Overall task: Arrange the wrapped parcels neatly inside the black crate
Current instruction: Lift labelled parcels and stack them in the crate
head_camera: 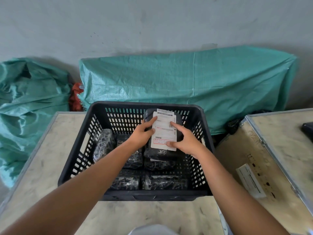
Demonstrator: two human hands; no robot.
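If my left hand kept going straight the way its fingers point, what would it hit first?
Probably the labelled parcel itself: the left hand already lies against its left side. Beyond that stands the black crate's far wall, though depth is unclear.

Beyond my grip a green tarp (186,78) drapes along the grey wall (152,22). Left of my grip sits a crumpled green sack (28,106), with a red bundle (76,97) between them. Right of my grip lies a wooden board (254,167).
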